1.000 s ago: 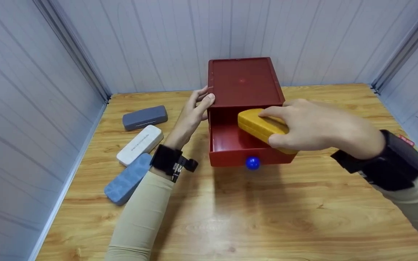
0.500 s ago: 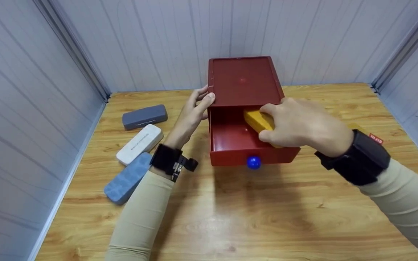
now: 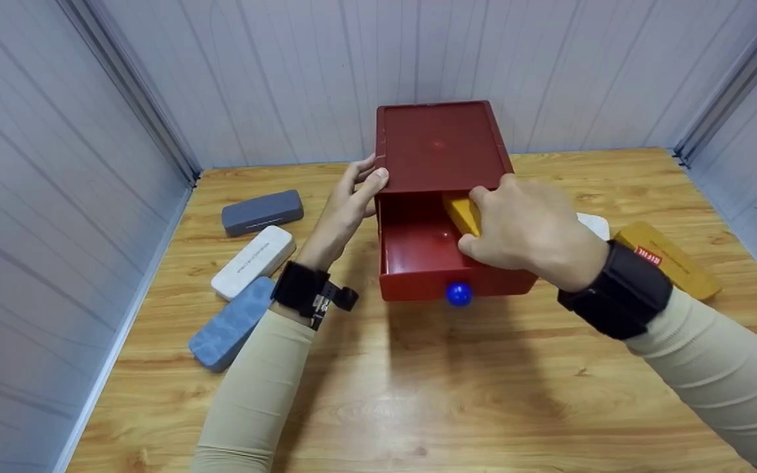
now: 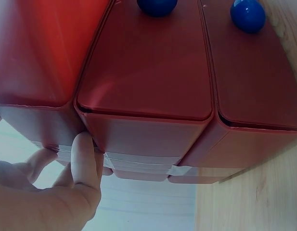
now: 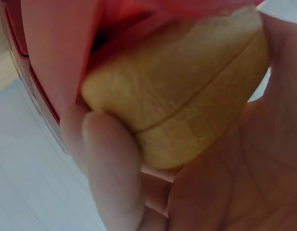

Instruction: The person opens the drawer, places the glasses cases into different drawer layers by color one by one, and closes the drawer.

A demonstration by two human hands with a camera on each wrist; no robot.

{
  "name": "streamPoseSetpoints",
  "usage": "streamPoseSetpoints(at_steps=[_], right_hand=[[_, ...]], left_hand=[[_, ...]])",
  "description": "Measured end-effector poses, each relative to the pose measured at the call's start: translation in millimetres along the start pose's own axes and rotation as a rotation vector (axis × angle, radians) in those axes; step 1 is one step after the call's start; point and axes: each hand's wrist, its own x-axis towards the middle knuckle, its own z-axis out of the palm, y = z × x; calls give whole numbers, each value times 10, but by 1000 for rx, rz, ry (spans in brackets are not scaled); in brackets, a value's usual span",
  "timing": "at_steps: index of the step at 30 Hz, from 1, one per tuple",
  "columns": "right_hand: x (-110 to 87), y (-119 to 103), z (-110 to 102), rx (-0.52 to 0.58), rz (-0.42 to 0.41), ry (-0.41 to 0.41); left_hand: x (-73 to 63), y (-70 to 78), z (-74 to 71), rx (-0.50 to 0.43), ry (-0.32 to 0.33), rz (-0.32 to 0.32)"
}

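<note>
A red drawer cabinet (image 3: 441, 148) stands on the table in the head view, its top drawer (image 3: 411, 288) pulled out. My right hand (image 3: 529, 226) grips a yellow glasses case (image 3: 460, 213), which slants into the right side of that drawer; the hand hides much of it. In the right wrist view, fingers and thumb hold the rounded end of the yellow case (image 5: 187, 86). My left hand (image 3: 345, 210) rests against the cabinet's left side, thumb at the top edge. The left wrist view shows those fingers (image 4: 83, 161) pressing on the side wall, beside stacked drawers with blue knobs (image 4: 248, 15).
Left of the cabinet lie a dark grey case (image 3: 262, 213), a white case (image 3: 253, 263) and a light blue case (image 3: 230, 328), partly behind the left arm. To the right are another yellow case (image 3: 674, 259) with a red label and a partly hidden white case (image 3: 593, 225).
My right hand has moved left and taken the yellow glasses case deeper into the drawer. The cases on the right have come out from behind the right arm. My left hand stays put.
</note>
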Motion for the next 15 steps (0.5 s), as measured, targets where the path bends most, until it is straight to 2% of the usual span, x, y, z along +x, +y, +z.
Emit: streamPoseSetpoints(at_steps=[8, 15], right_hand=[[-12, -50, 54, -87, 17, 35], [0, -75, 84, -117, 30, 67]], left_hand=[[-5, 8, 4, 26, 1, -4], [-1, -6, -7, 24, -4, -2]])
